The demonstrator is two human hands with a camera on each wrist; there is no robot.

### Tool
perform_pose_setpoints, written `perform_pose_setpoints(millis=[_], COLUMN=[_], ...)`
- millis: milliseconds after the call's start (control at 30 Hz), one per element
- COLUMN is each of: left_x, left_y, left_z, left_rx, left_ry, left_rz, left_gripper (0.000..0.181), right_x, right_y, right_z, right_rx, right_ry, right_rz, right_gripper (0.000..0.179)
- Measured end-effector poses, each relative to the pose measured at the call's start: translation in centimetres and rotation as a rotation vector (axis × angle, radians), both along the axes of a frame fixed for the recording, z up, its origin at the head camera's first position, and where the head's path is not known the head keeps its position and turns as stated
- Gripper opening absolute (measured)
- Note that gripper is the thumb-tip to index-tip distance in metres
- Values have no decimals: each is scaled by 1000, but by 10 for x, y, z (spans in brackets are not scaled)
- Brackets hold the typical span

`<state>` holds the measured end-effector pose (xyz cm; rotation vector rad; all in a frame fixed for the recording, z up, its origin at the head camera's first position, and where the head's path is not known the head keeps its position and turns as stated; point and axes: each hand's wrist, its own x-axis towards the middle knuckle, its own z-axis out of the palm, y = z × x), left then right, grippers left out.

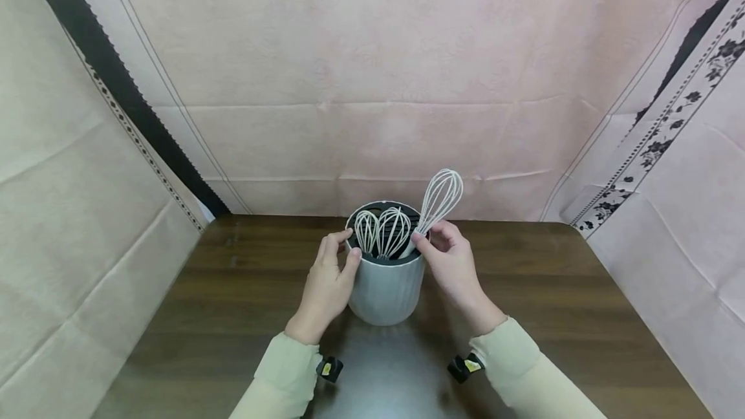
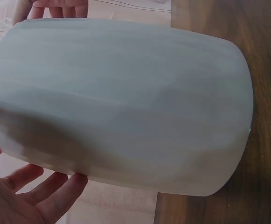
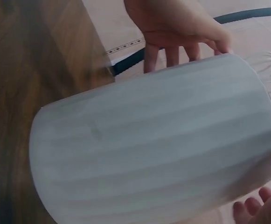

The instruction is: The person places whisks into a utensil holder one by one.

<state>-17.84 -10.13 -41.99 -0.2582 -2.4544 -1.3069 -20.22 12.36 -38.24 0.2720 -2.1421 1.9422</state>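
Note:
A light grey ribbed utensil holder (image 1: 387,293) with a dark inside stands upright on the table. My left hand (image 1: 327,282) grips its left side, thumb at the front of the rim and fingers along the wall. Two white whisks (image 1: 392,233) sit in it, wire loops up, their handles hidden inside. At the right of the rim, my right hand (image 1: 456,270) pinches another white whisk (image 1: 425,224) between thumb and forefinger; its loops rise up and right above the rim. Both the left wrist view and the right wrist view are mostly filled by the holder's wall.
The brown wooden table (image 1: 244,315) stretches out around the holder, its far edge just behind. Pale creased cloth (image 1: 361,70) hangs at the back. More cloth with dark and floral bands flanks the left and right sides.

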Motion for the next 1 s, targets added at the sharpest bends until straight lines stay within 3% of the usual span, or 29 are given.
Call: perform_pose_setpoints(millis=[233,400,533,667,833,933,1000], left_x=[2,1,-1,0,3,6,9], left_y=[1,0,-3,-5,-10,-15,-17], left_z=[-2,-1,-1,-3,-3,-3,-3], left_rx=[2,-1,-6,-3,-19,-62,-103], left_ry=[-2,9,4,-6,-14,-3,11], left_rz=[-19,-15,-12,-5,-11,-27,-41], left_gripper=[51,49,49,50,53,53,54], right_x=[21,26,27,26,20,14,11], right_y=[-6,-6,-4,-1,9,18,25], right_z=[16,22,19,11,-1,-17,-27], right_rx=[35,75,65,64,121,272,437], right_ry=[14,-28,-65,-42,98,252,349], right_rz=[17,38,63,111,170,119,37], right_gripper=[24,30,44,56,51,51,56])
